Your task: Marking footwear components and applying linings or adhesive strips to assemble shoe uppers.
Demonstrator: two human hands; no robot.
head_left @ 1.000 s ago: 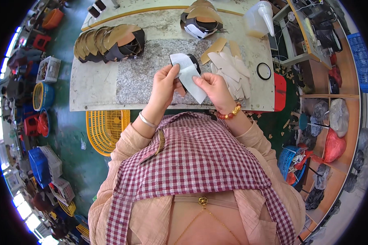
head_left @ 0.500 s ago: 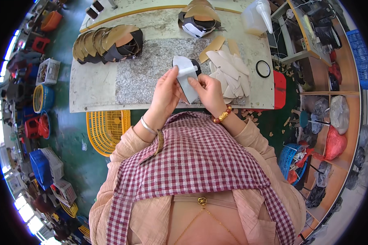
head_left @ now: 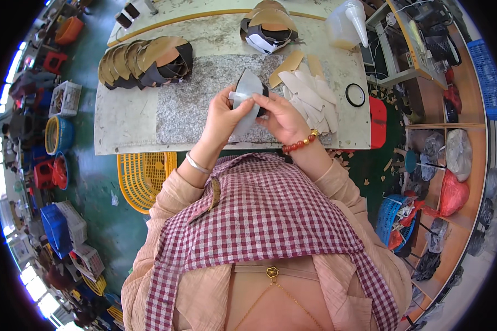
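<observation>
Over the speckled mat (head_left: pixel 176 110), a shoe-upper piece (head_left: pixel 249 83) with a pale grey-white face and black edges is held up between both hands. My left hand (head_left: pixel 221 118) grips its left side, thumb pressed on the pale face. From the right, my right hand (head_left: pixel 286 117) pinches it near the middle, the thumb close to the left thumb; its lower fingers are partly hidden behind. Just right of that hand lies a loose pile of cream cut pieces (head_left: pixel 309 96), with tan pieces (head_left: pixel 287 66) at its far edge.
A row of tan-and-black shoe uppers (head_left: pixel 146 60) lies at the table's left, another bundle (head_left: pixel 269 27) at the back. A plastic bottle with a spout (head_left: pixel 342 27) and a black ring (head_left: pixel 355 94) are at the right. A yellow basket (head_left: pixel 143 182) stands below the front edge.
Both hands have shifted their grip on the shoe-upper piece and turned it. The right wrist has rolled, and the left thumb now presses nearer the middle.
</observation>
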